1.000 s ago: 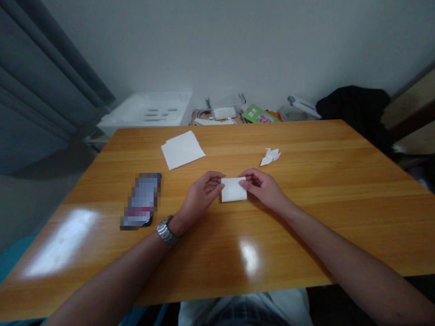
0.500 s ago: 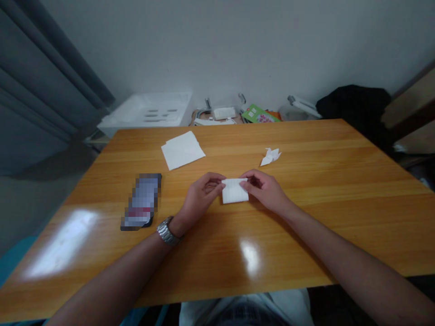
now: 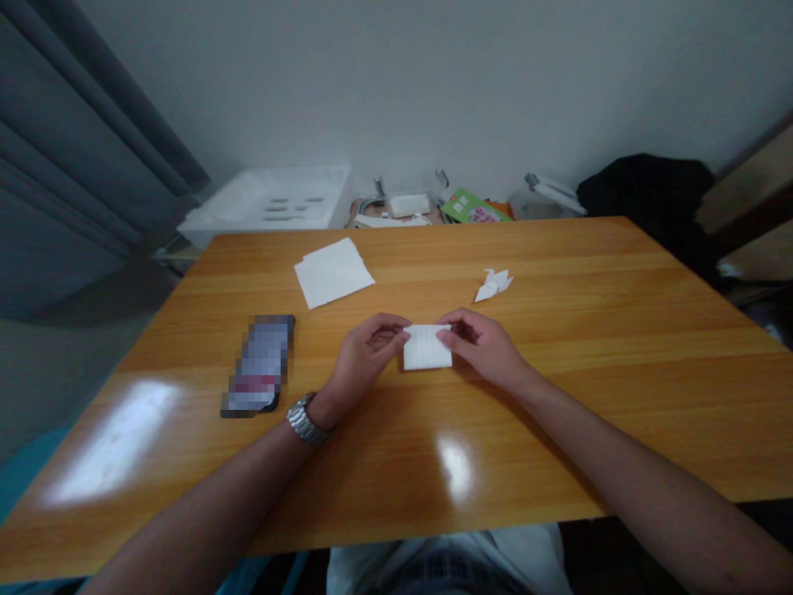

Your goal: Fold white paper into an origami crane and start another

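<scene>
A small folded white paper [image 3: 426,349] lies on the wooden table [image 3: 557,397] in front of me. My left hand [image 3: 363,355], with a metal watch on its wrist, pinches the paper's upper left corner. My right hand [image 3: 480,345] pinches the upper right corner, fingers curled over the top edge. Both hands rest on the tabletop on either side of the paper.
A stack of white paper sheets [image 3: 333,273] lies at the back left. A small folded paper crane [image 3: 494,284] sits at the back right. A phone [image 3: 258,364] lies to the left. Behind the table are a white tray [image 3: 269,202], clutter and a black bag [image 3: 644,186].
Almost nothing differs; both hands keep their pinch on the paper's top edge, with only slight shifts of the fingers.
</scene>
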A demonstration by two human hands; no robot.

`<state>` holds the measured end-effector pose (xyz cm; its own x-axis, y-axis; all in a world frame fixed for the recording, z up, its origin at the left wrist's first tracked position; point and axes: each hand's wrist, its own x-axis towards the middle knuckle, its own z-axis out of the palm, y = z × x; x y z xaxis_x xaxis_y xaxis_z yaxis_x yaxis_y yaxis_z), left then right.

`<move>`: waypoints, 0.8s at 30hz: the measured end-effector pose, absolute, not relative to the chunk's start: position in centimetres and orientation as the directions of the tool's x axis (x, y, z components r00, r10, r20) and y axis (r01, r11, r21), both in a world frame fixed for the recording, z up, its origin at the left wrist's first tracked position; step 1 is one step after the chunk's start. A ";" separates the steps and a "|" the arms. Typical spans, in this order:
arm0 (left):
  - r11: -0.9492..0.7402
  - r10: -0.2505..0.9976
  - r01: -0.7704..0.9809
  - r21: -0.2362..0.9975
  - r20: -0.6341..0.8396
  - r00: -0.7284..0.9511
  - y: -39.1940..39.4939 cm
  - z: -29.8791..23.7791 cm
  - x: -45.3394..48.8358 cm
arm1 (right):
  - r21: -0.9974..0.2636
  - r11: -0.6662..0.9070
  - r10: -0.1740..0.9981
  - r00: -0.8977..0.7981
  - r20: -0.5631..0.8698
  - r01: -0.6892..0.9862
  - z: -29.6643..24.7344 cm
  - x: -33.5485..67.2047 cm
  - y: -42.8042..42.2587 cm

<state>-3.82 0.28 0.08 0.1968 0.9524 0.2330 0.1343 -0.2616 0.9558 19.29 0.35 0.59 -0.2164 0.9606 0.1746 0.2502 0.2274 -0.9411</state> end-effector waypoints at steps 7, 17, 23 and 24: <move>-0.247 0.959 0.121 0.962 0.225 0.170 0.4 0.1 -3.7 | -0.965 0.188 0.965 -0.216 0.148 0.181 0.7 19.1 0.3; -0.242 0.968 0.132 0.961 0.230 0.101 0.4 0.8 -3.8 | -0.997 0.068 0.940 -0.332 0.078 -0.040 0.4 18.9 0.0; -0.219 0.974 0.136 0.966 0.206 0.098 0.4 0.8 -3.8 | -0.993 0.113 0.942 -0.317 0.115 -0.022 0.1 18.8 0.0; -0.217 0.974 0.136 0.967 0.205 0.097 0.4 0.9 -3.7 | -0.993 0.118 0.941 -0.317 0.118 -0.020 0.1 18.8 0.0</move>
